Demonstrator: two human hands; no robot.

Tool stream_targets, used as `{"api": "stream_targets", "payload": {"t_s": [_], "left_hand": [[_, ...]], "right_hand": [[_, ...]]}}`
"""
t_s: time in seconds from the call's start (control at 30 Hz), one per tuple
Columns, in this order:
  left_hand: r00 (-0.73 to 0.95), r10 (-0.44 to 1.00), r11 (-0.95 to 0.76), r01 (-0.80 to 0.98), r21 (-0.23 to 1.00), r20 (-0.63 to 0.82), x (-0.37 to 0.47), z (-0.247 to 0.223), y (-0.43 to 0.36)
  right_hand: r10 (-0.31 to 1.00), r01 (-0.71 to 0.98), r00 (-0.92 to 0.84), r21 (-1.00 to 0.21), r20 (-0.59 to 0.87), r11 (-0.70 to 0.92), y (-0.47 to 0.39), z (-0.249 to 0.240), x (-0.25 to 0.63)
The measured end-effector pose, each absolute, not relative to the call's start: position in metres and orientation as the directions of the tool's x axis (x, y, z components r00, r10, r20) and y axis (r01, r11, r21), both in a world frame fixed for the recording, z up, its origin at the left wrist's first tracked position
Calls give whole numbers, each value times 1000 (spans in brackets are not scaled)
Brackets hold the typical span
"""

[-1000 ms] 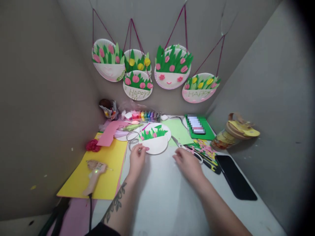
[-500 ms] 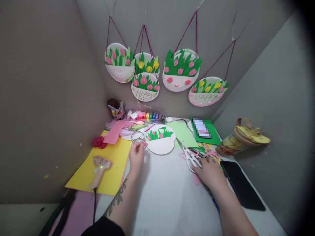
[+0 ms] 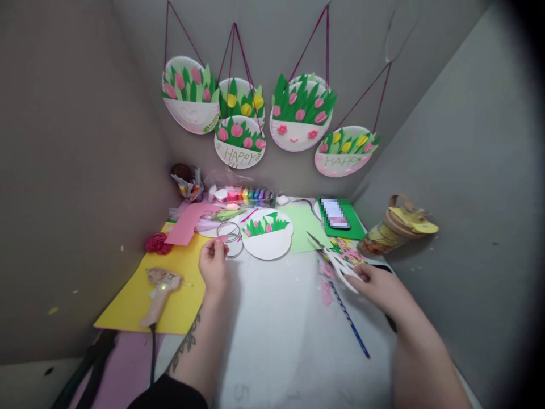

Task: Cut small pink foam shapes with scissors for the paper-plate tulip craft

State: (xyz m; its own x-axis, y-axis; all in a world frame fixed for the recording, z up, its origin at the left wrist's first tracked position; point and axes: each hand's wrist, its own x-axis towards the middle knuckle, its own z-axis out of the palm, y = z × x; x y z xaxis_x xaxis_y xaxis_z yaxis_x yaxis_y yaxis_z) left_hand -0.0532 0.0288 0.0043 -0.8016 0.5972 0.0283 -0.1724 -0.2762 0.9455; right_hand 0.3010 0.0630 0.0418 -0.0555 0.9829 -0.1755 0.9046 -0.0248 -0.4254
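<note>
Head view, clock dial centred on the 1 white basket cutout [image 3: 267, 247] lying on the desk [image 3: 272, 329]: left hand [image 3: 214, 266] at 8–9 o'clock, thumb and fingers pinching 1 pink paper piece [image 3: 222, 239] up near wire rings [image 3: 235, 250], ring count unclear. Right hand [image 3: 385, 291] at 4, fingers closed round the handles of 1 pair of scissors [image 3: 344, 271], blades toward 11. 1 blue pencil [image 3: 351, 324] at 4, further out; pink scraps [image 3: 326, 293] just beside it. 1 glue gun [image 3: 159, 298] at 8, on yellow sheet [image 3: 128, 309]. 1 lidded cup [image 3: 389, 230] at 3. 6 hanging baskets [image 3: 298, 135], 11 to 2, one mostly hidden.
</note>
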Motion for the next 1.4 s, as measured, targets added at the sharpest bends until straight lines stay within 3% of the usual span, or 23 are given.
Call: {"api": "stream_targets", "payload": {"t_s": [0.1, 0.2, 0.3, 0.43, 0.6, 0.83, 1.17, 1.4], "left_hand": [[-728, 686, -208, -216, 954, -15, -40, 6, 28], [-564, 821, -76, -256, 964, -85, -23, 10, 25], [-449, 882, 11, -282, 959, -142, -6, 16, 20], [-432, 884, 37, -312, 949, -177, 5, 25, 13], [-451, 881, 14, -273, 962, -141, 5, 36, 5], [-408, 898, 20, -333, 943, -164, 5, 37, 4], [-324, 938, -17, -390, 921, -120, 11, 39, 0], [-315, 928, 63, -389, 919, -197, 13, 48, -2]], "right_hand": [[969, 605, -142, -792, -203, -77, 56, 42, 299], [924, 294, -279, -939, -263, -178, 47, 36, 270], [865, 147, -416, -959, -281, -241, 39, 29, 233], [799, 169, -546, -967, -252, -190, 27, 18, 197], [819, 155, -485, -952, -306, -263, 11, 1, 181], [777, 36, -611, -986, -149, -160, 1, -13, 187], [693, 128, -690, -978, -208, -166, -3, -5, 181], [665, 123, -723, -983, -185, -139, -5, -4, 182]]}}
